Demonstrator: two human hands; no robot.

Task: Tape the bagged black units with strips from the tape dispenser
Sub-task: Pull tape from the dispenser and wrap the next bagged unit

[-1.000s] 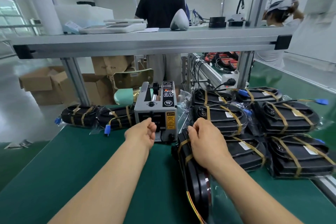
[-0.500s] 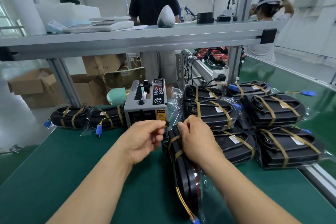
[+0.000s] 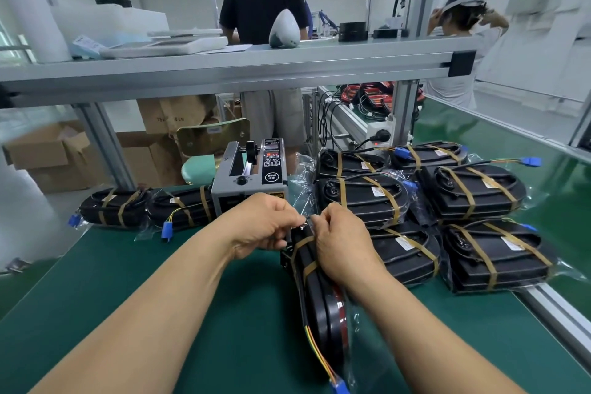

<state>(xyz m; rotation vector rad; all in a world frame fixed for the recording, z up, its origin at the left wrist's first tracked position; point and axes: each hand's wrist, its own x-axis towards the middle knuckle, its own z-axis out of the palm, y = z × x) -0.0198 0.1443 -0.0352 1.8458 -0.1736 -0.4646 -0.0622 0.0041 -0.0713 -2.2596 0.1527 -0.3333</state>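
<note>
Nearest, a blue plug (image 3: 339,386) on coloured wires hangs at the close end of a bagged black unit (image 3: 323,307), which stands on edge on the green table (image 3: 128,297) and runs away from the viewer. At its far end both hands meet. The right hand (image 3: 343,245) is curled over the top of the unit, its fingertips pinched on a small strip of tape (image 3: 303,227). The left hand (image 3: 267,227) is closed too, thumb and fingers pinching the same strip from the left side, just above two brown bands already wrapped round the unit. Right of the hands lies a pile of finished units (image 3: 460,221), flat and overlapping, each crossed by brown tape. Just beyond the left hand stands the grey tape dispenser (image 3: 252,176), and left of it two more taped units (image 3: 144,211) lie along the table's far edge. Farther off, a metal shelf (image 3: 256,70) spans the view, with a person in a black shirt (image 3: 263,0) standing behind it.
</note>
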